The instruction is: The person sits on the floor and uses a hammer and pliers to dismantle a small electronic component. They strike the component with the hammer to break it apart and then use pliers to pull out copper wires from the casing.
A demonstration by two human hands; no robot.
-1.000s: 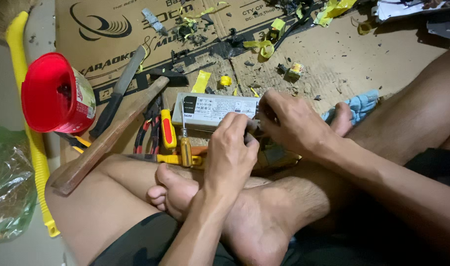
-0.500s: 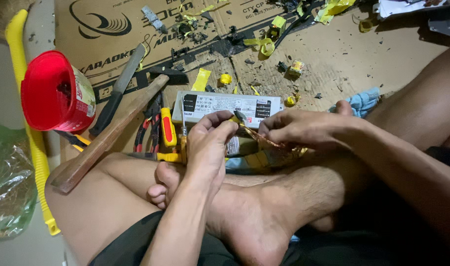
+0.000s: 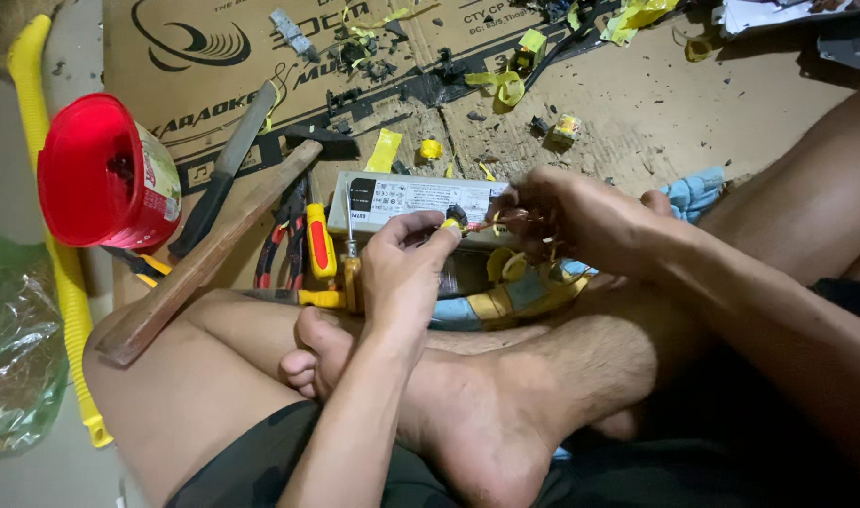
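My left hand (image 3: 406, 268) and my right hand (image 3: 580, 221) meet above my crossed legs, each pinching an end of a thin red and yellow wire (image 3: 477, 224). Just behind them lies a grey box-shaped battery pack (image 3: 402, 193) with a label on top. More cells wrapped in blue and yellow tape (image 3: 505, 296) lie under my right hand. What the fingers do at the wire's ends is too small to tell.
A wooden-handled hammer (image 3: 204, 259), a long knife (image 3: 228, 169), pliers (image 3: 284, 240) and yellow-handled screwdrivers (image 3: 319, 246) lie at left on flattened cardboard (image 3: 637, 103). A red tin (image 3: 110, 174), a yellow corrugated hose (image 3: 68, 282) and a plastic bag (image 3: 16, 348) are further left. Yellow tape scraps litter the cardboard.
Both hands have lifted off the battery pack's front and drawn slightly apart, and the thin wire now shows stretched between their fingertips.
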